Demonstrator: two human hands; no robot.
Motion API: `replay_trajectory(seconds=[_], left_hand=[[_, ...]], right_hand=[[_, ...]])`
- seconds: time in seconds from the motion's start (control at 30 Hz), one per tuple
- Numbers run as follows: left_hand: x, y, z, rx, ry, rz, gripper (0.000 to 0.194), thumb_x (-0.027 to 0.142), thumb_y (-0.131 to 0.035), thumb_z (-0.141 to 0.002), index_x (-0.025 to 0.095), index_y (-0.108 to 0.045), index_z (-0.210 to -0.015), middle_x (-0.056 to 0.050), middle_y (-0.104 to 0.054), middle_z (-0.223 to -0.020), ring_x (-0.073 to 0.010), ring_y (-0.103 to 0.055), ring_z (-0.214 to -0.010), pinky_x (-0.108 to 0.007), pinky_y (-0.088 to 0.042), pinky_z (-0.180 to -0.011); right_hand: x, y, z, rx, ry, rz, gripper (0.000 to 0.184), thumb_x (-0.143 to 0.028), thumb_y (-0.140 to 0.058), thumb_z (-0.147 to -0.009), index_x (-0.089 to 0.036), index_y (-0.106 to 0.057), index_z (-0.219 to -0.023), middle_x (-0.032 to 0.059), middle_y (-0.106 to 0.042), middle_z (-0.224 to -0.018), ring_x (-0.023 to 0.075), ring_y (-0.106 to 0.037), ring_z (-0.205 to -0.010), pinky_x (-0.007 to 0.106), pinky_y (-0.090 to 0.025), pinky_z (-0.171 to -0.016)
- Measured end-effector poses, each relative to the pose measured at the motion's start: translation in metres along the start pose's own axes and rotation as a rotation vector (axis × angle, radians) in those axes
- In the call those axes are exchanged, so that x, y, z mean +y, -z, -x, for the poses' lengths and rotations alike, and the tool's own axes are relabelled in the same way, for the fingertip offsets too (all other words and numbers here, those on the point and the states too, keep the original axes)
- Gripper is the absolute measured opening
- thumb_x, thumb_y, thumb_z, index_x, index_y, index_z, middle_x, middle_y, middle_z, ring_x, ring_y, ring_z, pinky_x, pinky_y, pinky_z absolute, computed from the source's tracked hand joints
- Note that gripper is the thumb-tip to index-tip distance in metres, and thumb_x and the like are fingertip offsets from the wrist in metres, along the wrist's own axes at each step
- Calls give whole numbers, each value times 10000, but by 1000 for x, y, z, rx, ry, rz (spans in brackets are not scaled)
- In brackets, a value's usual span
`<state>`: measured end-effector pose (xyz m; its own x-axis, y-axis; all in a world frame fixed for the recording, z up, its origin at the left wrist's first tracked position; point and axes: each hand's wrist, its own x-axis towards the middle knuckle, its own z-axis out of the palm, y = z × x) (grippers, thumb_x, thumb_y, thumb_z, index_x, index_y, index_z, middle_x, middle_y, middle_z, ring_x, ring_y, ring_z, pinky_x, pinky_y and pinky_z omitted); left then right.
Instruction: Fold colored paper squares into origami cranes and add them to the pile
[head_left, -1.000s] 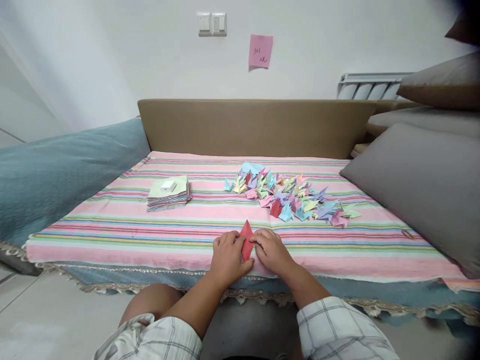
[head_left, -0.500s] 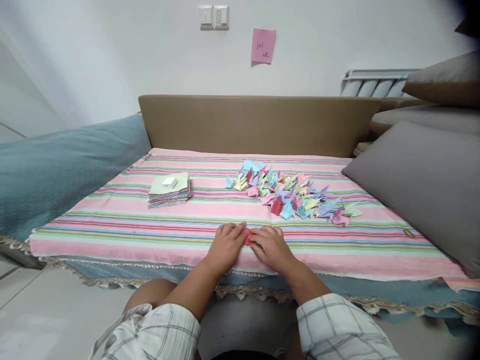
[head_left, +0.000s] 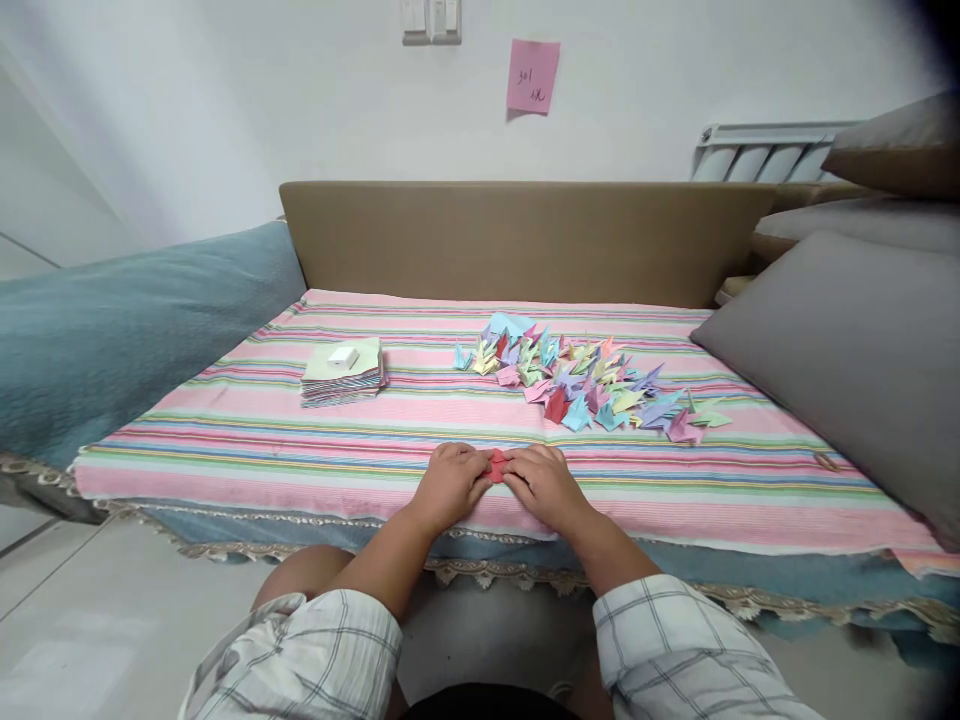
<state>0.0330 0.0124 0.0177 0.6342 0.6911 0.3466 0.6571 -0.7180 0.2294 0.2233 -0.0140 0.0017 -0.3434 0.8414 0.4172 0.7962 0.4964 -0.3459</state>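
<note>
A small piece of red folded paper [head_left: 496,467] lies on the striped cloth [head_left: 225,440], between my two hands. My left hand [head_left: 452,483] has its fingers closed on the paper's left side. From the other side, my right hand [head_left: 545,484] grips it with thumb and forefinger. The fingers cover much of the paper, so its full shape is hidden. Beyond my hands spreads a pile of folded paper cranes [head_left: 577,385] in many colours. To the left stands a stack of square paper sheets [head_left: 341,385] with a small white block [head_left: 343,357] on top.
A brown backrest [head_left: 510,245] closes off the far side. Grey cushions [head_left: 847,350] are heaped on the right, and a blue armrest [head_left: 150,310] bounds the left. A small brown object [head_left: 826,461] lies near the cushion. The cloth's front edge is close to my wrists.
My view has tilted slightly, so the scene sits a little higher. My left fingers have drawn in, and more of the red paper shows between my hands. The cranes and the stack stay put.
</note>
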Motion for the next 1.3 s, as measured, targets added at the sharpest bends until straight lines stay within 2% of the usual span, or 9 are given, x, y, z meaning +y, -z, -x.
replay_trajectory(seconds=[0.2, 0.37, 0.53, 0.73, 0.93, 1.3], left_hand=[[-3, -1, -2, 14, 39, 79, 208, 352, -561, -812, 236, -644, -964, -40, -679, -992, -202, -561, -954, -354, -396, -868], [-3, -3, -3, 32, 32, 98, 164, 325, -541, -828, 233, -656, -898, -22, -675, -1041, -189, -566, -932, -349, -401, -861], [-3, -8, -3, 76, 64, 89, 162, 294, -532, -832, 223, -655, -909, -26, -689, -991, -189, -569, -919, -348, -407, -852], [-2, -8, -2, 135, 95, 124, 114, 295, -573, -799, 205, -632, -762, -44, -694, -928, -191, -596, -883, -342, -424, -825], [-6, -11, -2, 179, 103, 150, 124, 260, -585, -783, 189, -622, -687, -71, -684, -999, -209, -598, -946, -372, -426, -846], [-1, -13, -8, 175, 253, 67, 149, 251, -607, -733, 187, -614, -599, -80, -637, -1101, -236, -540, -1031, -405, -402, -904]], right_hand=[[5, -3, 0, -4, -12, -31, 176, -240, -471, -873, -242, -634, -940, 30, -641, -1077, 201, -502, -951, 359, -337, -828], [3, 0, 0, -29, -35, -66, 148, -304, -539, -833, -249, -634, -931, 20, -622, -1104, 202, -500, -969, 357, -348, -840], [3, -2, 0, -6, -69, -95, 142, -331, -542, -829, -244, -641, -880, 25, -629, -1081, 200, -507, -967, 356, -354, -840], [1, -5, -3, 19, -122, -96, 156, -305, -507, -846, -232, -635, -797, 26, -641, -1055, 199, -514, -958, 355, -353, -834], [-5, -4, -7, 39, -183, -130, 164, -274, -512, -828, -226, -626, -720, 6, -654, -1007, 192, -520, -942, 339, -346, -831], [-7, -8, -11, 105, -260, -113, 107, -226, -566, -749, -223, -604, -648, -14, -676, -917, 183, -539, -889, 312, -344, -784]])
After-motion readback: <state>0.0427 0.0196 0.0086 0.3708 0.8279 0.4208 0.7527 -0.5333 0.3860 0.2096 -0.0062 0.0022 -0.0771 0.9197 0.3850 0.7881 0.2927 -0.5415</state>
